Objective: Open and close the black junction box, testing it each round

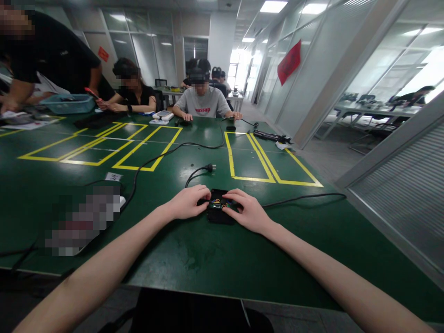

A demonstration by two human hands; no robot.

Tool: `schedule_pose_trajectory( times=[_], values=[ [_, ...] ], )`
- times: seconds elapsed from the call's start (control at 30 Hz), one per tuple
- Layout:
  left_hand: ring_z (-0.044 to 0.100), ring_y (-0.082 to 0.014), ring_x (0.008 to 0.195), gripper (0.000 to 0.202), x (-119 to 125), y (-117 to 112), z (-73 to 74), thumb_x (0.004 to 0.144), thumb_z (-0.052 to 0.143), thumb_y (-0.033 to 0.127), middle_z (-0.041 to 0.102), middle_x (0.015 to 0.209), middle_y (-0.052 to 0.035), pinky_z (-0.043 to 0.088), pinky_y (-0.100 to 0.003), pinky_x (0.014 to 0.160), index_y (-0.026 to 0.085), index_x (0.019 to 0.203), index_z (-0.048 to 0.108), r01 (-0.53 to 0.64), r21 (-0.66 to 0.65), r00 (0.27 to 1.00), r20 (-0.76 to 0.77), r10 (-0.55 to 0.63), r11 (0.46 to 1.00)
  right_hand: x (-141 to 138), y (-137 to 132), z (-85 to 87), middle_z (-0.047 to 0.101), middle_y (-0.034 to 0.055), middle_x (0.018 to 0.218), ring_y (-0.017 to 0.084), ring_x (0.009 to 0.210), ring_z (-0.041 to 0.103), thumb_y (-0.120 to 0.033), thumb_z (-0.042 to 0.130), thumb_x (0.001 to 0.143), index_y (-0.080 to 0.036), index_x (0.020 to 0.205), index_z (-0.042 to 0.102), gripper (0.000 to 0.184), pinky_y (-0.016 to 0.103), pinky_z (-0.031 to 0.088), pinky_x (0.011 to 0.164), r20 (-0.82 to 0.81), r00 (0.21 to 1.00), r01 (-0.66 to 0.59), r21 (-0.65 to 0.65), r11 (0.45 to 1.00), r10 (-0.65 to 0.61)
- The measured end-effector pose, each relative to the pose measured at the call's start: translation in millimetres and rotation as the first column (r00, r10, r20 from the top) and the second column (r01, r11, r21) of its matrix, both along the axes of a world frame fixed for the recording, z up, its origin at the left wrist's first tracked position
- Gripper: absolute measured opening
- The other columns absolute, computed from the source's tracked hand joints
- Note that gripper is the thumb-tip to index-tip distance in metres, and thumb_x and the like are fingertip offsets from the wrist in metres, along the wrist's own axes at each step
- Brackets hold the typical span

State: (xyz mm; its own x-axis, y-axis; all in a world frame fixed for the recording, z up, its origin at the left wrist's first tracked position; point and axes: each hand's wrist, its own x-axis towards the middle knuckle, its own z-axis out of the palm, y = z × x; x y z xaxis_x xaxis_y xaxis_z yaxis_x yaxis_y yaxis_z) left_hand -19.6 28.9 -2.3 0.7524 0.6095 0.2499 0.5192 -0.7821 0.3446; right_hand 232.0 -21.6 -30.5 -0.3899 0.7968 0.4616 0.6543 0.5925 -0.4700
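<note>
- Left hand and right hand pinch opposite ends of a circuit board in an open black case.
- A power plug and cord lie just beyond.
- Farther out, yellow tape marks the green table.

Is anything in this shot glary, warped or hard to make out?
Head view: pale glare on the green tabletop; far windows washed out; partition frame leaning, likely lens distortion; blocky pixels cover the object at left; circuit board details too small to read.

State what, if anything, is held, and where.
Apparently the circuit board: left hand at its left end, right hand at its right; exact contact unclear.
</note>
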Motion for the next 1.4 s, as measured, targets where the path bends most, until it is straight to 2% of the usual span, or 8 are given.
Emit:
schedule_pose_trajectory(
  times=[0.13,0.23,0.47,0.7,0.87,1.07,1.23,1.4],
  values=[
    [0.064,-0.0193,0.085,0.009,-1.9,3.9,2.0,0.091,0.053,0.022,0.067,0.094,-0.0041,0.050,-0.030,0.077,0.020,0.096,0.060,-0.002,0.026,0.999,0.038,0.001,1.000,11.8,3.2,5.6,0.072,0.0085,0.108,0.018,0.072,0.067,-0.034,0.057,0.101,-0.021,0.112,0.070,0.022,0.033,0.057,0.073,0.037,0.998,0.045,-0.001,0.999,-0.045],
    [0.065,-0.0189,0.084,0.010,-2.9,3.2,6.0,0.091,0.053,0.024,0.068,0.093,-0.0035,0.049,-0.029,0.076,0.020,0.095,0.061,-0.006,0.047,0.999,0.054,0.004,0.999,24.5,4.5,11.2,0.074,0.0072,0.092,0.021,0.077,0.070,-0.032,0.053,0.102,-0.021,0.099,0.073,0.022,0.034,0.056,0.073,0.078,0.996,0.036,0.019,0.999,-0.038],
    [0.057,-0.0142,0.061,0.011,-1.7,-14.8,15.3,0.084,0.053,0.022,0.066,0.078,-0.0007,0.040,-0.026,0.059,0.019,0.089,0.063,0.072,0.062,0.997,0.028,-0.074,0.995,36.3,-9.0,22.9,0.074,0.0054,0.080,0.017,0.066,0.068,-0.029,0.053,0.103,-0.021,0.101,0.074,0.023,0.028,0.051,0.061,0.112,0.971,-0.220,0.098,0.971,0.209],
    [0.053,-0.0126,0.057,0.008,-1.1,-19.3,9.6,0.079,0.053,0.021,0.063,0.071,-0.0001,0.038,-0.024,0.055,0.019,0.080,0.061,0.129,-0.020,0.991,0.026,-0.128,0.991,34.2,-10.7,19.6,0.074,0.0049,0.079,0.016,0.064,0.067,-0.029,0.054,0.103,-0.021,0.104,0.075,0.023,0.027,0.050,0.061,0.112,0.959,-0.269,0.077,0.960,0.259],
    [0.051,-0.0111,0.054,0.011,-2.4,-19.9,8.1,0.079,0.054,0.020,0.062,0.069,0.0013,0.039,-0.023,0.054,0.019,0.084,0.063,0.136,-0.043,0.990,0.051,-0.134,0.990,34.0,-11.7,19.3,0.074,0.0046,0.078,0.015,0.062,0.066,-0.029,0.052,0.104,-0.020,0.104,0.075,0.024,0.027,0.047,0.058,0.160,0.952,-0.276,0.081,0.958,0.261],
    [0.046,-0.0099,0.051,0.010,-2.0,-19.3,6.1,0.074,0.055,0.018,0.053,0.062,0.0034,0.035,-0.022,0.052,0.019,0.079,0.064,0.161,-0.098,0.985,0.078,-0.153,0.982,30.6,-12.0,18.4,0.075,0.0048,0.079,0.015,0.063,0.067,-0.027,0.054,0.102,-0.019,0.100,0.075,0.022,0.026,0.044,0.057,0.202,0.942,-0.287,0.070,0.956,0.268],
    [0.043,-0.0105,0.051,0.006,-1.2,-18.4,7.9,0.073,0.055,0.020,0.048,0.058,0.0043,0.032,-0.022,0.051,0.019,0.074,0.061,0.137,-0.151,0.989,0.079,-0.126,0.979,28.9,-12.0,20.3,0.077,0.0035,0.083,0.014,0.061,0.066,-0.025,0.056,0.098,-0.020,0.101,0.074,0.018,0.026,0.045,0.058,0.208,0.941,-0.269,-0.017,0.963,0.266],
    [0.043,-0.0103,0.052,0.006,-0.5,-16.7,8.7,0.073,0.056,0.019,0.048,0.058,0.0048,0.031,-0.022,0.052,0.019,0.074,0.061,0.128,-0.177,0.991,0.067,-0.118,0.976,27.0,-12.3,22.9,0.073,0.0036,0.084,0.016,0.068,0.067,-0.021,0.057,0.093,-0.020,0.094,0.071,0.015,0.026,0.045,0.060,0.220,0.938,-0.277,0.007,0.961,0.269]
  ],
)
